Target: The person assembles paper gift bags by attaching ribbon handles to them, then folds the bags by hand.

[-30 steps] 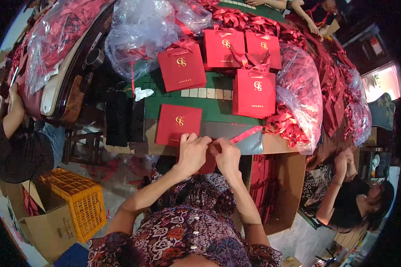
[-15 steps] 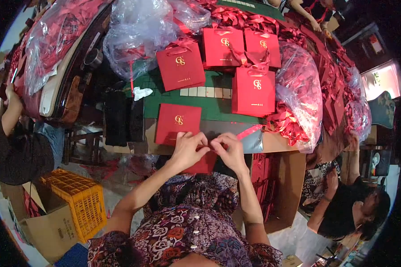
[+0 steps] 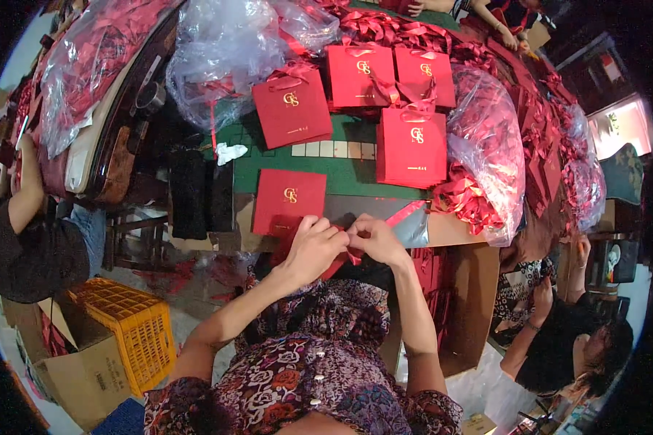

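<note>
Taking our hands as the clock's centre, with 12 o'clock straight away from us, we have both of them close together at the near edge of the counter (image 3: 348, 177). Our left hand (image 3: 312, 249) pinches a red ribbon (image 3: 355, 256) between thumb and curled fingers, and our right hand (image 3: 379, 241) grips the same ribbon with thumb and forefinger, the 2 sets of fingertips practically meeting. The ribbon hangs just below them, over a half-hidden red bag (image 3: 333, 269) above our lap; we cannot tell how the 2 join, since our fingers cover the spot. Between 10 and 11 o'clock, just beside our left hand, a single red bag (image 3: 290, 196) with a gold emblem lies flat. At 11 o'clock beyond it we see a slanted red stack (image 3: 292, 110), at 12 o'clock a far stack (image 3: 360, 77), and at 1 o'clock 2 more, the near stack (image 3: 411, 150) standing in front of the rear stack (image 3: 425, 78). A clear plastic sack (image 3: 490, 156) spills red ribbons at 2 o'clock, and a crumpled white tissue (image 3: 230, 153) sits at 10 o'clock. Off the counter, an open brown carton (image 3: 475, 304) stands at 4 o'clock and a yellow crate (image 3: 146, 348) at 8 o'clock, while a person in a black top (image 3: 33, 250) is at 9 o'clock.
</note>
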`<move>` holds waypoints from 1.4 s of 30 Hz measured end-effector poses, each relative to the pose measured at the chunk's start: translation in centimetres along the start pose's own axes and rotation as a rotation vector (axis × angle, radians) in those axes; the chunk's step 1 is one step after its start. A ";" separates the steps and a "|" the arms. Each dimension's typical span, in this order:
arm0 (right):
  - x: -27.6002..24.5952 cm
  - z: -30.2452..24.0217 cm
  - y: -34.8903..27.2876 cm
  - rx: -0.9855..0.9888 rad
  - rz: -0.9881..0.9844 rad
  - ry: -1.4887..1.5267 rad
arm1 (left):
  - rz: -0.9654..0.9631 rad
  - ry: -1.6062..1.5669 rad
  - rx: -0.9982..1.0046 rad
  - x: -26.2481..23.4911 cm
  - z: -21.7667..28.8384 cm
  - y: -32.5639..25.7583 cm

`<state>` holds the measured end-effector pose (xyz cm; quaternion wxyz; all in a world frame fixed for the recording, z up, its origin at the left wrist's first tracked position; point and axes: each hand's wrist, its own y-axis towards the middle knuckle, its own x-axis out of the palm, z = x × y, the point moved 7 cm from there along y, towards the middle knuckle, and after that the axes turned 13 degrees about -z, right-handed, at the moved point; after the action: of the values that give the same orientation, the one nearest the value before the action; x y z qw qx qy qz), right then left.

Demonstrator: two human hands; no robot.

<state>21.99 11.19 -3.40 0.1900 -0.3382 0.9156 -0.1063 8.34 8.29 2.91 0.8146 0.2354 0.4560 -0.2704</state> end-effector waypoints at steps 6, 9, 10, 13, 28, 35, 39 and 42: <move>-1.9 3.4 1.0 0.057 0.341 0.287 | -0.069 -0.220 -0.063 0.8 -0.2 0.3; -2.8 2.4 0.2 -0.043 0.410 0.125 | -0.056 -0.300 -0.194 0.3 -1.7 0.5; -3.2 1.8 -0.1 -0.083 0.415 0.069 | -0.071 -0.302 -0.224 0.2 -2.4 0.6; -3.1 1.2 -2.1 -0.122 0.282 -0.068 | -0.049 -0.338 -0.298 -0.7 -4.1 0.7; 0.5 0.0 -1.4 0.062 0.278 0.270 | 0.295 -0.343 -0.311 1.2 -4.2 -0.1; 0.4 -2.5 0.6 -0.067 0.346 0.301 | 0.164 -1.164 -0.357 7.2 -1.0 -2.9; -1.2 -0.7 -0.2 0.016 0.476 0.029 | -0.043 -1.105 -0.398 6.9 -1.8 -4.5; -1.6 0.0 -1.4 0.055 0.502 -0.102 | -0.142 -1.176 -0.434 5.4 -3.2 -5.3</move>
<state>23.87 11.19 -2.48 0.2653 -0.0999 0.9569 -0.0633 5.24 5.17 -3.99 0.9384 -0.1541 -0.0093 -0.3093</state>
